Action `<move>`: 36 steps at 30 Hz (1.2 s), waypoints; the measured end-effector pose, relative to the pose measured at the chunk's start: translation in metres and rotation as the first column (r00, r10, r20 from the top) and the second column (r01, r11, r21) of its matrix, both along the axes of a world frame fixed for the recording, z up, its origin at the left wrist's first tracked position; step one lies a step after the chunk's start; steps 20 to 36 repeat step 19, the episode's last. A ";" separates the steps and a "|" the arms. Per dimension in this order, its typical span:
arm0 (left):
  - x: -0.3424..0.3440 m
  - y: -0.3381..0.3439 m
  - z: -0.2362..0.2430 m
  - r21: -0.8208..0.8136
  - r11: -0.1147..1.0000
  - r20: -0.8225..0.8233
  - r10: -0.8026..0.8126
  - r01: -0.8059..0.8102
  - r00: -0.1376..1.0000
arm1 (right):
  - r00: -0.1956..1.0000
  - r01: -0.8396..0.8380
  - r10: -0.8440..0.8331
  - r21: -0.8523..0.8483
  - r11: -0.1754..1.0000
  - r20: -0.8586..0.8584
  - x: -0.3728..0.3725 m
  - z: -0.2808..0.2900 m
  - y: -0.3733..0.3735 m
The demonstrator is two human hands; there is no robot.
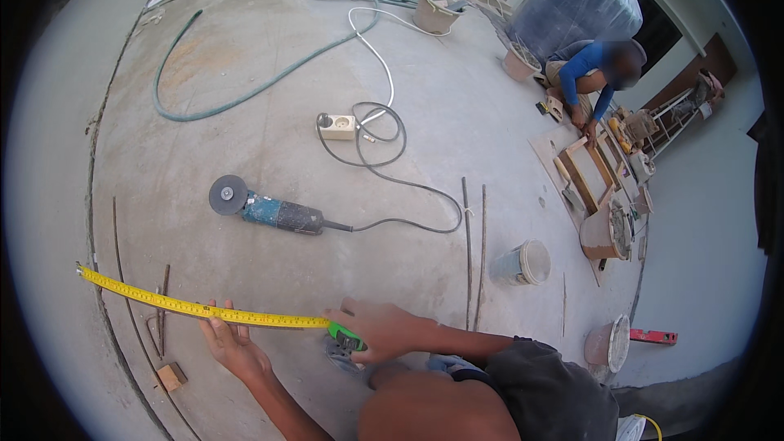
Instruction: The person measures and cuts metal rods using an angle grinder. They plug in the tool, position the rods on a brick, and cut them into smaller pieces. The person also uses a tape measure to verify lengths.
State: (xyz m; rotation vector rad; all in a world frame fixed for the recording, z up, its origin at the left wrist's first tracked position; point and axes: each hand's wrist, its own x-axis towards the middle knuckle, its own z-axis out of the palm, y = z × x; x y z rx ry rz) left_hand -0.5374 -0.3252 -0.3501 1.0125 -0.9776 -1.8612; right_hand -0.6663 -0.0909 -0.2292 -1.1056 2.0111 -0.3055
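Note:
A yellow tape measure blade stretches from the far left across to its green case. My right hand is wrapped round that case. Partway along the blade, my left hand grips it, with fingertips showing above the edge and the thumb below. The metal hook end of the tape hangs near the floor joint at the left. A thin dark edge runs under the blade between my hands; I cannot tell what it is. Beyond the tape lies a blue angle grinder with a grey disc, on the concrete floor.
The grinder's cord runs to a white socket block. Steel rods and a wood block lie on the floor. A white bucket stands right, a green hose beyond. A co-worker crouches beside a wooden frame.

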 end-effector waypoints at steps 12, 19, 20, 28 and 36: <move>0.008 -0.023 -0.004 -0.051 0.997 0.062 -0.057 0.060 0.996 | 0.997 0.065 -0.059 -0.128 0.990 0.055 0.023 -0.043 0.000; 0.006 -0.022 -0.007 -0.055 0.996 0.082 -0.069 0.073 0.994 | 0.999 0.043 -0.040 -0.132 0.990 0.025 0.024 -0.064 0.002; 0.006 -0.022 -0.007 -0.055 0.996 0.082 -0.069 0.073 0.994 | 0.999 0.043 -0.040 -0.132 0.990 0.025 0.024 -0.064 0.002; 0.006 -0.022 -0.007 -0.055 0.996 0.082 -0.069 0.073 0.994 | 0.999 0.043 -0.040 -0.132 0.990 0.025 0.024 -0.064 0.002; 0.006 -0.022 -0.007 -0.055 0.996 0.082 -0.069 0.073 0.994 | 0.999 0.043 -0.040 -0.132 0.990 0.025 0.024 -0.064 0.002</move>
